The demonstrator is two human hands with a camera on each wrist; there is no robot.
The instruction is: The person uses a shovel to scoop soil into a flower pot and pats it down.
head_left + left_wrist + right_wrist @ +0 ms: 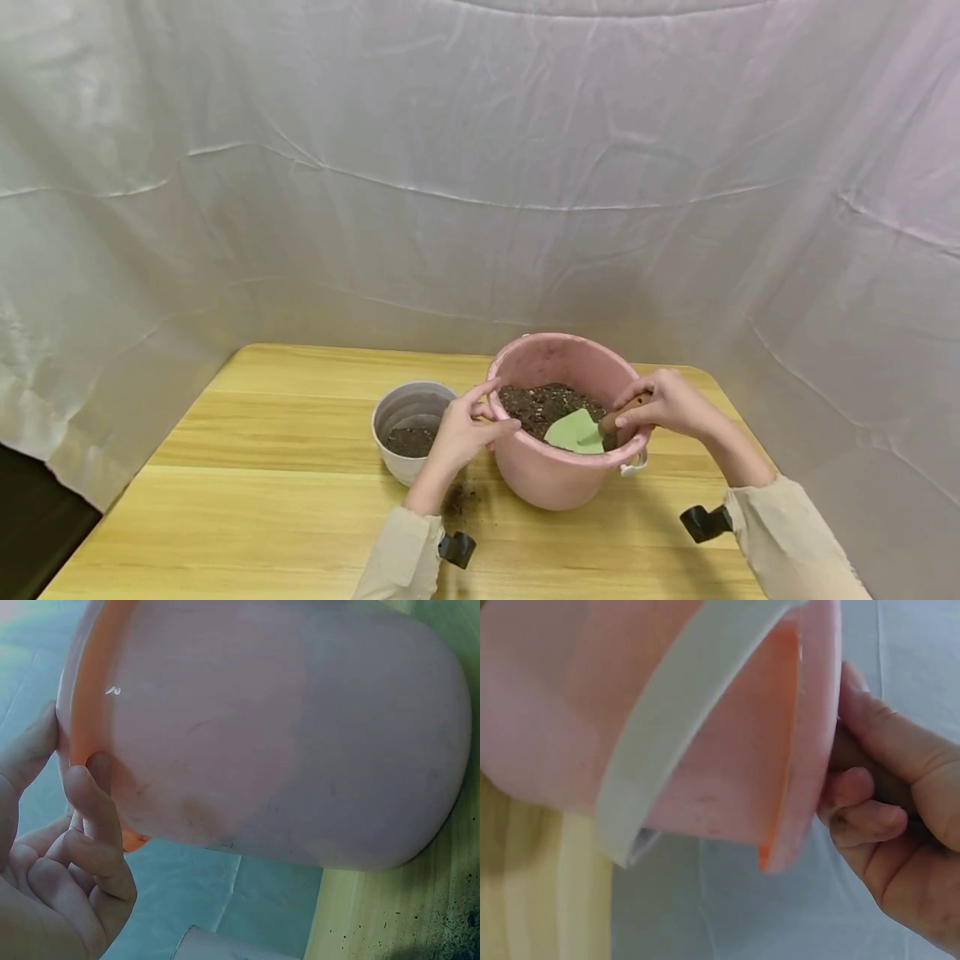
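Observation:
A pink bucket (pixel 555 479) with dark soil (pixel 543 404) in it stands on the wooden table (pixel 262 467). My left hand (pixel 497 408) holds its left rim. In the left wrist view, the thumb and curled fingers of the left hand (pixel 67 847) pinch the bucket's (pixel 285 735) rim. My right hand (pixel 651 406) grips the brown handle (pixel 624 412) of a small trowel. Its green blade (pixel 576 432) lies on the soil near the right rim. The right wrist view shows the right hand (pixel 885 817) curled round the handle (pixel 862 769) beside the bucket wall (pixel 727 772).
A small white pot (pixel 408 471) with some soil in it stands just left of the bucket. Spilled soil (pixel 457 500) lies on the table in front of them. The bucket's white bail (pixel 633 467) hangs at its right. White cloth (pixel 480 167) hangs behind and at both sides.

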